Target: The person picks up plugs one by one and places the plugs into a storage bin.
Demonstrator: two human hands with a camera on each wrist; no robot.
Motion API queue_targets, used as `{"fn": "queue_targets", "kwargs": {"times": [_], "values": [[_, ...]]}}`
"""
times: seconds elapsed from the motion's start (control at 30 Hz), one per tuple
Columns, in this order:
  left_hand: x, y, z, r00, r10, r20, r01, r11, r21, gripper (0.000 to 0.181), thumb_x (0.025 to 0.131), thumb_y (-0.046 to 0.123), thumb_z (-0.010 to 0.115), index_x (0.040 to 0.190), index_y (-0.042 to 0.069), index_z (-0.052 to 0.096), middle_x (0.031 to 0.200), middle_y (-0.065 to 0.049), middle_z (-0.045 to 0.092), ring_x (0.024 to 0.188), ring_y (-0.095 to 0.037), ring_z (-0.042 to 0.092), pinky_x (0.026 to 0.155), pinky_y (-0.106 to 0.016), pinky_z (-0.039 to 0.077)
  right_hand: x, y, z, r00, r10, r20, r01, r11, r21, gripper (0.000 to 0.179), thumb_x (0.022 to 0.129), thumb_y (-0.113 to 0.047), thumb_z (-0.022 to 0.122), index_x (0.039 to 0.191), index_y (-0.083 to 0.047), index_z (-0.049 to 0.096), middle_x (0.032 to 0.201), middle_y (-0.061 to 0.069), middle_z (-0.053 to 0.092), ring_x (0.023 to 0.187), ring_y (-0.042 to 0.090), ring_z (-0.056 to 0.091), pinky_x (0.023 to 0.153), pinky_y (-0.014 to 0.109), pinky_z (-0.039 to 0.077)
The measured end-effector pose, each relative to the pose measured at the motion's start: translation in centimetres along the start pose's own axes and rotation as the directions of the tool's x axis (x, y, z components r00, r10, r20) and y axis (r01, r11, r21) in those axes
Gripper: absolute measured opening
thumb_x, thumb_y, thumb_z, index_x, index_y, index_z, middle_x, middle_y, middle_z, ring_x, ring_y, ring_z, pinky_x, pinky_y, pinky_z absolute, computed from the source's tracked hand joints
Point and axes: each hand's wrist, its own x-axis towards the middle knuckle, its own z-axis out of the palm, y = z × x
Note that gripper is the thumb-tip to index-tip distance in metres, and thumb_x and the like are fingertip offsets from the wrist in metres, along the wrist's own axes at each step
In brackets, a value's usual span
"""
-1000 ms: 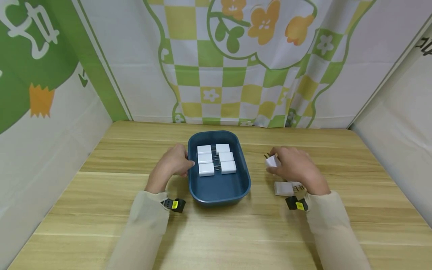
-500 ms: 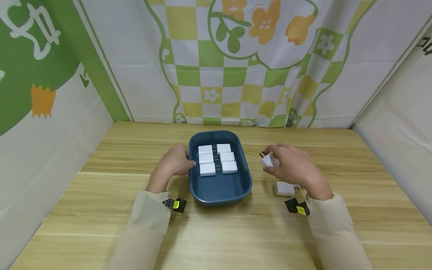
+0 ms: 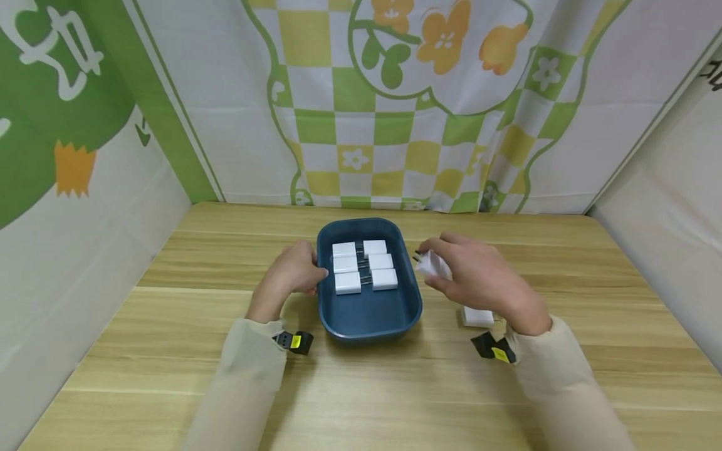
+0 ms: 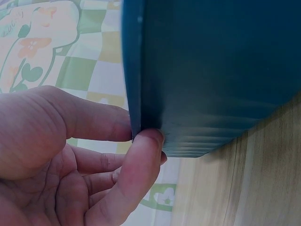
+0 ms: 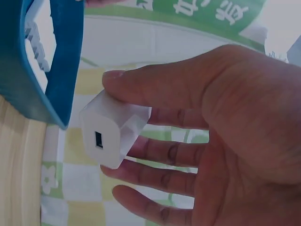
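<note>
A dark blue plastic bin point(image 3: 369, 316) stands on the wooden table, with several white USB chargers point(image 3: 348, 283) lying in two columns inside, prongs facing inward. My left hand point(image 3: 293, 272) pinches the bin's left rim between thumb and fingers, as the left wrist view shows close up. Just right of the bin, my right hand point(image 3: 479, 275) holds another white USB charger point(image 5: 106, 129) between thumb and fingers. Its prongs point left toward the bin, and its USB port faces the right wrist camera. One more white charger point(image 3: 477, 317) lies on the table, partly hidden below the right hand.
The wooden table point(image 3: 361, 401) reaches back to a checked green and yellow curtain point(image 3: 389, 144). White fabric walls stand at both sides. A black wrist camera point(image 3: 493, 347) sits under each sleeve cuff.
My right hand has lifted its charger and carried it left toward the bin. The left hand keeps its pinch on the rim, and the chargers inside have stayed in place.
</note>
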Motion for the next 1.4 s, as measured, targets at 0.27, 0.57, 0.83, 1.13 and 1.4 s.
{"fn": "queue_targets", "kwargs": {"times": [0.27,0.57,0.83,1.13,1.4], "values": [[0.0,-0.1,0.0,1.0,-0.003,-0.001,0.003,1.0,-0.002,0.021,0.096,0.01,0.064,0.08,-0.003,0.069,0.059,-0.008,0.063,0.06,-0.024,0.068,0.056,-0.028,0.047,1.6,-1.8,-0.3,0.989,-0.142,0.036,0.143,0.99,-0.01,0.041,0.09,-0.022,0.079,0.128,-0.013,0.066,0.107,0.003,0.064,0.081,0.019,0.059,0.072,0.039,0.05],[0.0,0.1,0.1,1.0,-0.018,0.001,0.018,1.0,-0.015,0.021,0.096,0.01,0.064,0.081,-0.003,0.069,0.061,-0.008,0.063,0.06,-0.024,0.069,0.055,-0.027,0.049,3.8,-3.2,0.7,0.963,-0.227,0.147,0.237,0.969,-0.061,0.041,0.089,-0.018,0.079,0.127,-0.012,0.066,0.108,0.004,0.063,0.085,0.02,0.06,0.075,0.037,0.052],[0.0,0.0,0.1,1.0,-0.016,0.001,0.016,1.0,-0.012,0.021,0.096,0.01,0.063,0.081,-0.003,0.068,0.061,-0.008,0.063,0.062,-0.025,0.07,0.055,-0.027,0.049,5.5,-3.7,1.9,0.932,-0.232,0.277,0.265,0.96,-0.088,0.04,0.088,-0.015,0.079,0.126,-0.012,0.067,0.108,0.006,0.063,0.088,0.021,0.061,0.077,0.038,0.053],[0.0,0.0,0.0,1.0,-0.018,0.006,0.018,1.0,-0.012,0.022,0.096,0.01,0.064,0.077,-0.001,0.068,0.061,-0.008,0.063,0.061,-0.025,0.069,0.055,-0.027,0.048,6.8,-3.7,3.6,0.911,-0.17,0.377,0.221,0.97,-0.097,0.044,0.088,-0.014,0.079,0.131,-0.014,0.067,0.117,0.009,0.063,0.094,0.023,0.06,0.085,0.043,0.053],[0.1,-0.2,0.0,1.0,-0.016,0.005,0.016,1.0,-0.018,0.022,0.096,0.009,0.064,0.077,0.0,0.067,0.061,-0.008,0.063,0.06,-0.024,0.069,0.055,-0.026,0.049,7.7,-3.7,4.8,0.892,-0.162,0.422,0.244,0.958,-0.148,0.042,0.088,-0.009,0.076,0.128,-0.013,0.068,0.116,0.008,0.065,0.096,0.021,0.06,0.086,0.041,0.053]]}}
